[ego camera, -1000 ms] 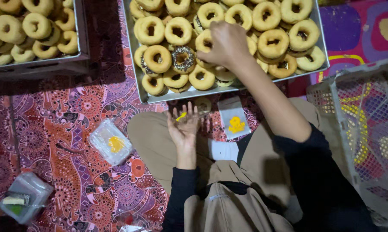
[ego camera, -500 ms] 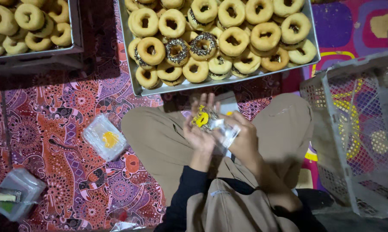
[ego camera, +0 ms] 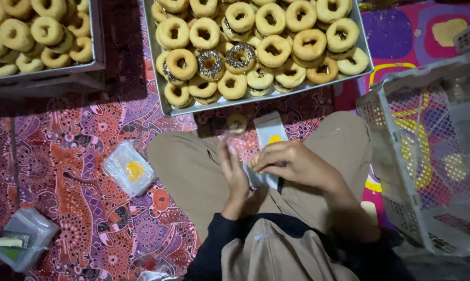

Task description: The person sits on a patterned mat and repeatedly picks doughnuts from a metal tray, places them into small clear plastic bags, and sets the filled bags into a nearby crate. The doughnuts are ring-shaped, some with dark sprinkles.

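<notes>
Head view, looking down at my lap. Item one: a small clear plastic bag with a white panel and a yellow mark, lying over my knees between both hands. My right hand pinches its upper edge with curled fingers; something pale shows at the fingertips, but I cannot tell whether it is a doughnut going in. My left hand stands edge-up against the bag's left side, fingers straight and touching the film, not clenched around it.

Handling, as I judge it: the bag is thin, light and limp, slick to the touch, likely to crumple or slide unless held at the open rim with both hands. A doughnut inside would be soft and easily dented, so the hold belongs on the film, not the contents.

Item two: a metal tray heaped with ring doughnuts, two of them chocolate-sprinkled, on the patterned mat just beyond my knees. A single doughnut sits near the tray's near edge, above my hands.

Item three: a second tray of doughnuts at the mat's far left corner.

Item four: a stack of spare bags left of my left knee.

Item five: a white plastic crate at the mat's right edge.
</notes>
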